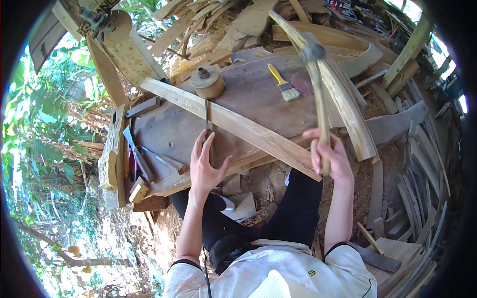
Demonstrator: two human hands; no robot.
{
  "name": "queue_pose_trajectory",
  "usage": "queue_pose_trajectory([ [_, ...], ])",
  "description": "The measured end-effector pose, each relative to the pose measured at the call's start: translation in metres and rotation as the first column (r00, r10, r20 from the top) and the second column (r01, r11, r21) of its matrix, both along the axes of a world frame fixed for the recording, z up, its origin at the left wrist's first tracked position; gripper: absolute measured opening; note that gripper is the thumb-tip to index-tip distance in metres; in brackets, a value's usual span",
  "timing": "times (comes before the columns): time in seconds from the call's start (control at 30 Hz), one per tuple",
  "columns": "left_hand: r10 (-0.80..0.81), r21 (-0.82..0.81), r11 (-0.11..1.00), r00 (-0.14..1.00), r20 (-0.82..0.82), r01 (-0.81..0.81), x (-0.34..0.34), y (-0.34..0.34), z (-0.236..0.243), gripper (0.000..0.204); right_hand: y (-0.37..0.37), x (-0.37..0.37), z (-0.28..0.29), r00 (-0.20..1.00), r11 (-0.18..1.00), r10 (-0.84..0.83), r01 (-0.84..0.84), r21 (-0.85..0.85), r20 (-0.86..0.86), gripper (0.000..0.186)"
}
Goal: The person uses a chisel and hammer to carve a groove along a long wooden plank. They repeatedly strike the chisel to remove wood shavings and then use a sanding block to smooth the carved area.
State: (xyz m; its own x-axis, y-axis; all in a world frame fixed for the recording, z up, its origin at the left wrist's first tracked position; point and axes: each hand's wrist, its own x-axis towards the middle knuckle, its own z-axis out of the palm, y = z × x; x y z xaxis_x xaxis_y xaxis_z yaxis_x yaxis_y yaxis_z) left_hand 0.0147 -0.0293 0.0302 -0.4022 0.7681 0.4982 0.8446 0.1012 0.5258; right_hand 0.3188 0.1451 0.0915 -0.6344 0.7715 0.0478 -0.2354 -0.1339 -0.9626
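My right hand (332,156) is closed around the wooden handle of a hammer (323,107). The dark hammer head (313,52) is raised toward the far side. Beside a thin dark tool (207,113), probably a chisel or file, my left hand (206,166) has its fingers stretched out and thumb apart. Its fingertips reach the tool's handle, but whether they touch it I cannot tell. The tool's shaft crosses a long wooden plank (238,126), which lies slanting over the workbench (169,130) with its near end past the front edge, close to my right hand.
Left on the bench are a wide chisel (139,156), a second handled tool (166,160) and a flat bar (143,107). Farther back stand a round pot-like object (207,83), a yellow-handled brush (283,83) and a reddish disc (302,84). Wood offcuts (253,22) pile behind; more timber (422,188) lies right.
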Motion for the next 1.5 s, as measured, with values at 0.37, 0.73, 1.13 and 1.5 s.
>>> queue_pose_trajectory([
  [0.37, 0.057, -0.003, 0.998, 0.993, -0.1, -0.057, -0.005, -0.018, -0.018, 0.06, -0.059, 0.012, -0.02, 0.909, 0.961, -0.253, 0.276, 0.025, -0.331, 0.032],
  [0.73, 0.169, 0.332, 0.931, 0.986, -0.014, -0.154, -0.007, -0.032, -0.01, 0.045, -0.072, 0.061, -0.058, 0.935, 0.926, -0.354, 0.344, 0.158, 0.037, 0.015],
  [1.13, 0.026, 0.563, 0.825, 0.999, 0.046, -0.047, -0.014, 0.013, 0.014, 0.046, -0.068, 0.024, -0.075, 0.753, 0.686, -0.619, 0.38, 0.62, 0.223, 0.05],
  [1.5, -0.281, 0.54, 0.827, 0.948, 0.151, 0.159, -0.002, 0.026, 0.022, 0.025, -0.064, 0.028, -0.074, 0.706, 0.756, -0.624, 0.439, 0.485, 0.335, 0.053],
])
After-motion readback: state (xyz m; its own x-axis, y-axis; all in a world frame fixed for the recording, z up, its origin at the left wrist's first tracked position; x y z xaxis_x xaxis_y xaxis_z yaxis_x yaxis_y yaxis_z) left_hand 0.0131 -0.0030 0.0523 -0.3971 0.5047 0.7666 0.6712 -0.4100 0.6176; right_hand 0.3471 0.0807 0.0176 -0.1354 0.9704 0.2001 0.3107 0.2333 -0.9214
